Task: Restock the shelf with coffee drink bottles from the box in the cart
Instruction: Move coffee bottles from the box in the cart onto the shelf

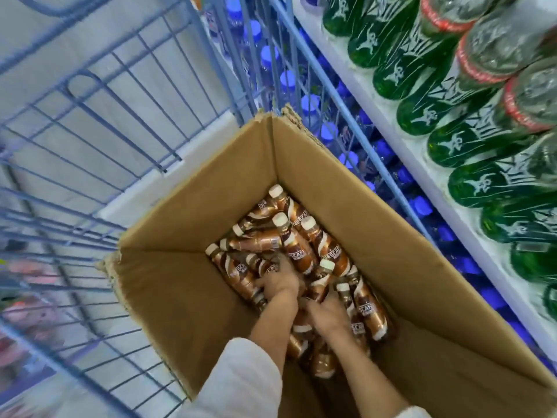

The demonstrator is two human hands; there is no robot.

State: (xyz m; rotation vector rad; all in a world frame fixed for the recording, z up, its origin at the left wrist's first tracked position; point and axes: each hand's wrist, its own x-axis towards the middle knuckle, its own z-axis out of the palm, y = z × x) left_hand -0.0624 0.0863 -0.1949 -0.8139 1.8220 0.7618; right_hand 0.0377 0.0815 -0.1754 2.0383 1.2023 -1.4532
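- A tall open brown cardboard box (331, 164) stands inside a blue wire cart (120, 86), with its torn top flaps upright.
- The brown plastic coffee drink bottles (297, 248) with cream caps lie loose in a jumbled heap on the bottom of the box. They point in different directions, and most lie on their sides.
- The person's left grip (278, 282), a bare hand, reaches deep into the box on the left side of the heap. Its fingers are curled down over one labelled coffee drink bottle (265, 268) and clamp it.
- The right grip (324, 316) is also down in the box, just beside the left one, and rests on the bottles at the near side of the heap. Motion blur and the bottles hide its fingers, so it cannot be told whether it is clamped on anything.
- A white sleeve (241, 372) covers the left forearm up to the wrist.
- To the right of the cart runs a white store shelf (391, 116) that carries a row of green plastic bottles (422, 95), some wrapped in clear film.
- On the level below it stand clear bottles with blue caps (310, 101), seen partly through the cart's wires.
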